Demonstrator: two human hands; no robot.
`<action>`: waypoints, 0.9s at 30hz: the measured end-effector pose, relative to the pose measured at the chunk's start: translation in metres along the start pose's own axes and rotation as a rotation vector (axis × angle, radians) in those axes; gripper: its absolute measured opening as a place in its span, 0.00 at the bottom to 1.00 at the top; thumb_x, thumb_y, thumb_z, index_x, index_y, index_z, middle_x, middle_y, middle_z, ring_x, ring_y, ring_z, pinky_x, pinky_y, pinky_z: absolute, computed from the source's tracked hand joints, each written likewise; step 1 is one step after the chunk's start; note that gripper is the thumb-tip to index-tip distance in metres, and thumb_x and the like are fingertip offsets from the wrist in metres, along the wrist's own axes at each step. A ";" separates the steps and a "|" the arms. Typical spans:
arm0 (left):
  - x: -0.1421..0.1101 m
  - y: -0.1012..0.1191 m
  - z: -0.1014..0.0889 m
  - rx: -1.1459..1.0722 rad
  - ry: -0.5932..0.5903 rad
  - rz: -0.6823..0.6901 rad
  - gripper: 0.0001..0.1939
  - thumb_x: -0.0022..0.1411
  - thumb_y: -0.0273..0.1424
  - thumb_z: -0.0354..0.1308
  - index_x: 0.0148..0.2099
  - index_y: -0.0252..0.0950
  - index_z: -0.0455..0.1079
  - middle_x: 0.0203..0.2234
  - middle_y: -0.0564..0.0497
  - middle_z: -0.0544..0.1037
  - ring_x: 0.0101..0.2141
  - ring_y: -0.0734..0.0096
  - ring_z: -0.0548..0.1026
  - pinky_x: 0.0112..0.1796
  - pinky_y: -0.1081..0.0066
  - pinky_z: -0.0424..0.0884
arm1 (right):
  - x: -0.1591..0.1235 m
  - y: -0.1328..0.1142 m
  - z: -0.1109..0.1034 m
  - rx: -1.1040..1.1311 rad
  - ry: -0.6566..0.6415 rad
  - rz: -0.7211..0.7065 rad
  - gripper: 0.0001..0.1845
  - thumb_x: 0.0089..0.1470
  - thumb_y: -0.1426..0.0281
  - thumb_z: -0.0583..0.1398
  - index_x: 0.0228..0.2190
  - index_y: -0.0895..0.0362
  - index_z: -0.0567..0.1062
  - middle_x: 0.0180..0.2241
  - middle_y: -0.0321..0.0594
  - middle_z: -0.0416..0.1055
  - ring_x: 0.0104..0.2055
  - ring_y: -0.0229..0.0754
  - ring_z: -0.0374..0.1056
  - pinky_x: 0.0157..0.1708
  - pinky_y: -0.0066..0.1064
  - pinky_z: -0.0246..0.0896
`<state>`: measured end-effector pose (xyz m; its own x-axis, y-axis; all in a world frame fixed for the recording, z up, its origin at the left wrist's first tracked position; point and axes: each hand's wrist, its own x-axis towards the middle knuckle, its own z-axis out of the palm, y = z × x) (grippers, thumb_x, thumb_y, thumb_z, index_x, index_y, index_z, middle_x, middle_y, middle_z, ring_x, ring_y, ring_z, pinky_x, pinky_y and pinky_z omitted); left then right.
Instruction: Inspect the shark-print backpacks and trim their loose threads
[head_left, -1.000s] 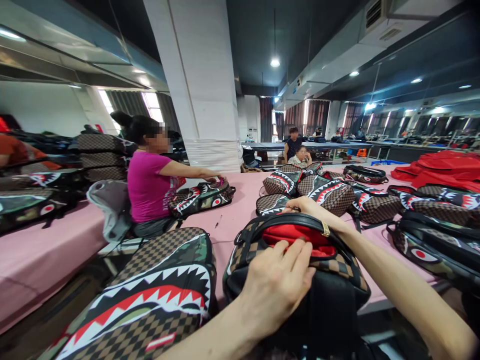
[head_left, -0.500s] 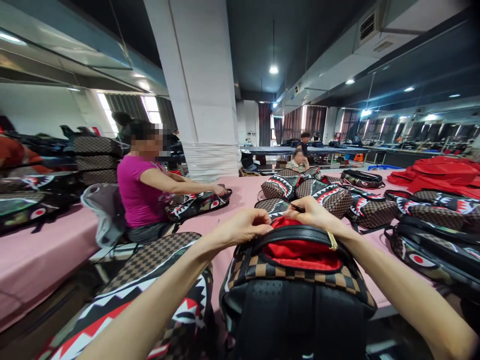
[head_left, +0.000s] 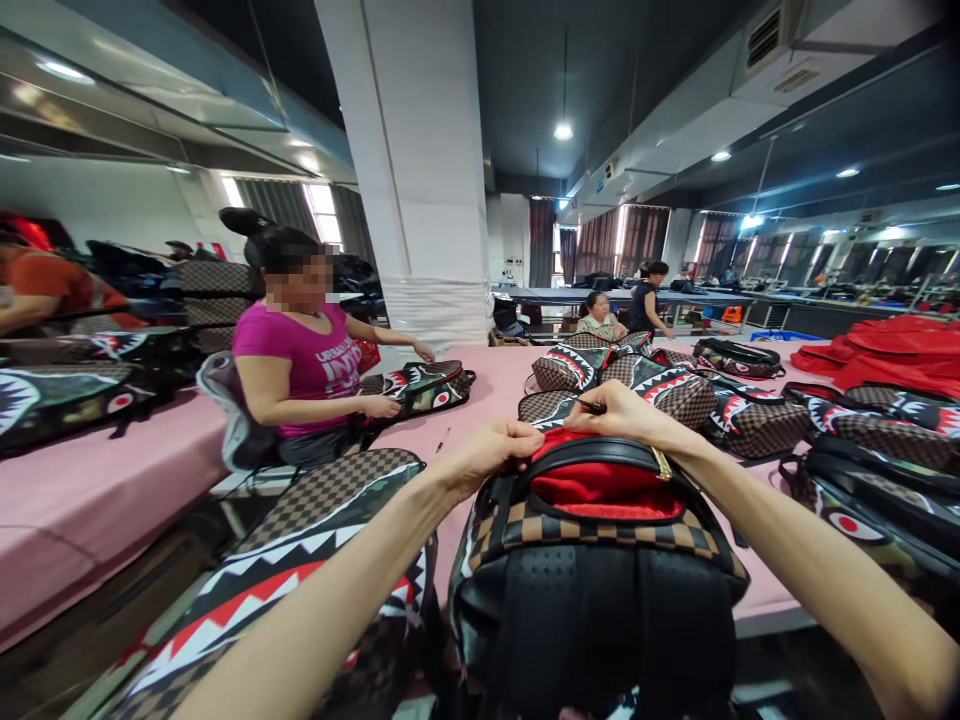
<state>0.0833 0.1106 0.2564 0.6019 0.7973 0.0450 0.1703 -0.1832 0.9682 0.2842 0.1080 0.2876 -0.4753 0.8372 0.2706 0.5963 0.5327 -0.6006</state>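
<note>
A brown checkered backpack with a black padded back and red lining stands upright in front of me, its top unzipped. My left hand is closed in a pinch on the far rim of the opening, at the red lining. My right hand is also closed at the far rim and grips a thin dark tool whose tip pokes out to the left. A gold zipper pull hangs below my right wrist.
A second shark-mouth backpack leans at my lower left. Several more lie on the pink table, with dark ones at the right. A person in a pink shirt sits left, handling another backpack. Red fabric is piled far right.
My left hand left the near side of the backpack and went to the far rim, where it now pinches. The person in pink turned toward me. The view shifted slightly.
</note>
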 end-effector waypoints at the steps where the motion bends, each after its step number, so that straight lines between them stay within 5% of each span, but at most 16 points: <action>1: 0.000 -0.002 0.000 -0.051 0.008 -0.036 0.18 0.43 0.42 0.60 0.19 0.34 0.59 0.13 0.57 0.61 0.16 0.81 0.55 0.18 0.76 0.45 | -0.001 0.000 0.001 0.025 -0.018 0.007 0.14 0.46 0.64 0.56 0.22 0.63 0.73 0.19 0.34 0.65 0.23 0.34 0.59 0.25 0.26 0.54; 5: 0.004 -0.006 0.003 -0.143 0.013 -0.155 0.20 0.38 0.43 0.63 0.18 0.33 0.59 0.11 0.58 0.62 0.13 0.85 0.52 0.17 0.76 0.39 | -0.008 -0.002 -0.002 0.005 -0.064 0.006 0.15 0.47 0.61 0.56 0.26 0.62 0.73 0.24 0.36 0.69 0.28 0.38 0.64 0.28 0.28 0.57; 10: 0.010 -0.007 0.004 -0.201 0.023 -0.163 0.18 0.38 0.40 0.65 0.21 0.32 0.62 0.12 0.59 0.62 0.14 0.85 0.53 0.17 0.77 0.40 | -0.012 -0.016 -0.016 -0.289 0.016 -0.142 0.21 0.49 0.59 0.58 0.43 0.58 0.70 0.40 0.42 0.71 0.41 0.43 0.66 0.38 0.31 0.58; 17: 0.012 -0.009 0.000 -0.238 -0.002 -0.189 0.11 0.38 0.30 0.62 0.18 0.31 0.62 0.11 0.58 0.61 0.14 0.86 0.53 0.16 0.77 0.41 | 0.002 -0.040 -0.025 -0.534 -0.133 -0.243 0.10 0.48 0.67 0.60 0.35 0.56 0.76 0.35 0.38 0.74 0.37 0.39 0.67 0.36 0.27 0.55; 27: 0.015 -0.008 0.001 -0.316 -0.026 -0.241 0.08 0.37 0.26 0.62 0.21 0.30 0.66 0.12 0.58 0.62 0.13 0.86 0.53 0.15 0.80 0.42 | 0.011 -0.036 -0.022 -0.522 -0.174 -0.269 0.10 0.48 0.67 0.60 0.34 0.56 0.78 0.32 0.38 0.74 0.34 0.38 0.66 0.33 0.27 0.54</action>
<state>0.0917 0.1234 0.2493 0.5942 0.7804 -0.1947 0.0626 0.1964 0.9785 0.2715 0.1004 0.3286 -0.7260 0.6555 0.2081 0.6578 0.7501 -0.0679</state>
